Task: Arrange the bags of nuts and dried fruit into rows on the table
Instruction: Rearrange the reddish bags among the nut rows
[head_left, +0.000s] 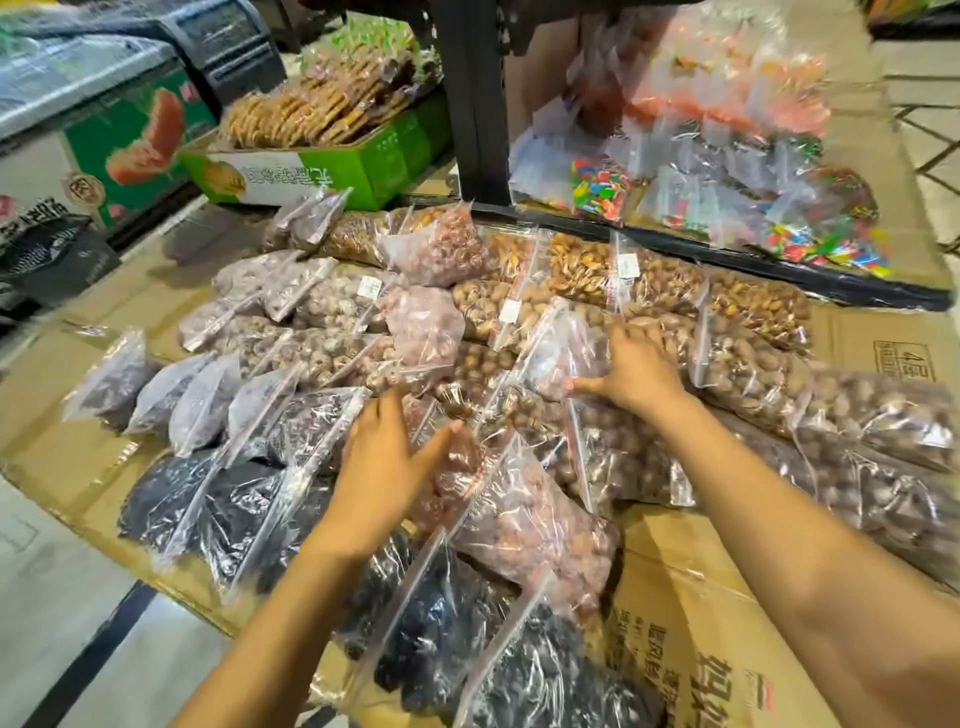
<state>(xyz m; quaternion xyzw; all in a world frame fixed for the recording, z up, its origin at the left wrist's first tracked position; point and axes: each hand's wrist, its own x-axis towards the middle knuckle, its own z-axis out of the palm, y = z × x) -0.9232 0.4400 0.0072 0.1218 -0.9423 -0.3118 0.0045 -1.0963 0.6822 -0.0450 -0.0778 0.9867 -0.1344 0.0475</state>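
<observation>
Many clear zip bags of nuts and dried fruit lie in slanted rows on the cardboard-covered table (727, 649). Dark dried fruit bags (218, 499) fill the near left, brown nut bags (753, 374) the right, and golden nut bags (582, 270) the back. My right hand (636, 371) grips a bag of pale pink nuts (558, 348) in the middle, thumb below it and fingers curled over its far side. Fingers apart, my left hand (387, 467) lies flat on the bags beside a large bag of pink peanuts (540, 530), with its thumb touching that bag's top.
A black shelf post (472, 104) rises behind the rows, with bags of coloured sweets (597, 187) on the shelf to its right. At the back left stand a green box of biscuits (311, 171) and a freezer (78, 104). The table's left edge drops to tiled floor (62, 597).
</observation>
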